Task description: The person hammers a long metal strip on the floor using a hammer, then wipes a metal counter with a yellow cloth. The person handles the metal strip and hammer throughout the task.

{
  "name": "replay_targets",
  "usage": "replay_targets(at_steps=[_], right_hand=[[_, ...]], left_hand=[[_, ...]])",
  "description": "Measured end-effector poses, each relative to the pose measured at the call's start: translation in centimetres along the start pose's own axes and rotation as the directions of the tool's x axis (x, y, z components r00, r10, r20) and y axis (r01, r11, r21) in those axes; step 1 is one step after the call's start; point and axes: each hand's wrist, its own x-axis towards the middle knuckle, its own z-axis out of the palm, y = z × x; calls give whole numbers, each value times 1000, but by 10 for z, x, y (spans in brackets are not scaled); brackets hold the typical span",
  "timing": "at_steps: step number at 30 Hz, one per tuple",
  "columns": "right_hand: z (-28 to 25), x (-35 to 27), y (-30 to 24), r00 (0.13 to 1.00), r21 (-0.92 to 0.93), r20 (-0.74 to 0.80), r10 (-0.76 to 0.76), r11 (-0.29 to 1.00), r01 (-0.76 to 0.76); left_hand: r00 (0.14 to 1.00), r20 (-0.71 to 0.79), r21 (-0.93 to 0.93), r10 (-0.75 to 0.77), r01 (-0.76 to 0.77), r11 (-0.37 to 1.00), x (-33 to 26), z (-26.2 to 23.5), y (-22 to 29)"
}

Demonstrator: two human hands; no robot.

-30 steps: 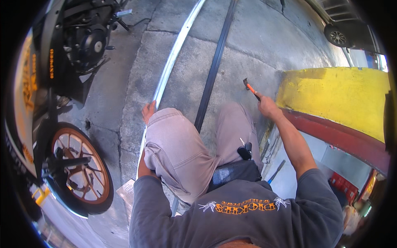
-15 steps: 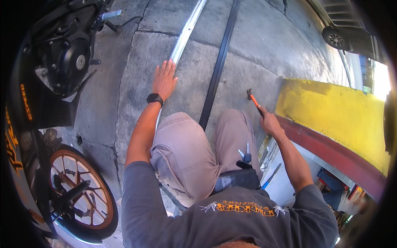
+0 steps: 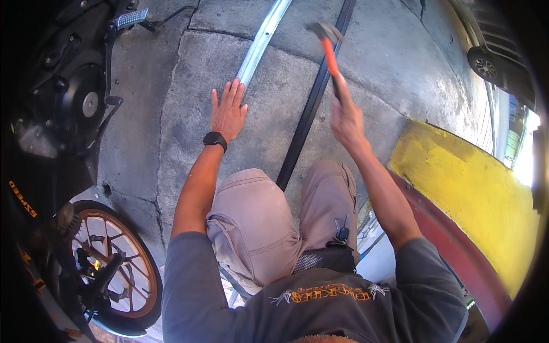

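My left hand (image 3: 230, 114) lies flat, fingers stretched out, on the near part of a long silver metal bar (image 3: 260, 46) on the concrete. A dark watch circles that wrist. My right hand (image 3: 347, 120) is wrapped around the black grip of a claw hammer (image 3: 330, 54) with an orange shaft. The hammer is raised, its head smeared by motion and appearing over a long black metal bar (image 3: 311, 106). That black bar lies roughly alongside the silver one, running away from between my knees.
On the left stands a motorcycle with an orange-rimmed wheel (image 3: 150, 280) and a footpeg (image 3: 130, 18). A yellow and red low wall (image 3: 457, 171) is at the right. Beyond it a parked vehicle's wheel (image 3: 485, 64) shows. Keys (image 3: 341, 233) rest at my lap.
My right hand has lifted the hammer up and to the left, away from beside the yellow wall. My left hand stays flat on the silver bar. The view has shifted slightly.
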Motion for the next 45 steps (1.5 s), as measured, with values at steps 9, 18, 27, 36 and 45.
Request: replay_targets(at_steps=[9,18,27,36,45], right_hand=[[82,142,-16,996,-142,59,-69,987,77],[60,136,-21,993,-104,79,-87,990,95],[84,127,8,993,-135,65,-95,985,103],[81,113,17,994,-128,82,-66,989,76],[0,16,28,993,99,-59,100,991,-93]], left_hand=[[991,108,-9,-82,83,996,3,-17,9],[988,125,62,-88,80,995,6,-32,19],[972,222,118,-75,49,992,17,-54,30],[954,285,114,-92,62,992,21,-65,34],[960,269,111,-74,45,993,16,-63,30]])
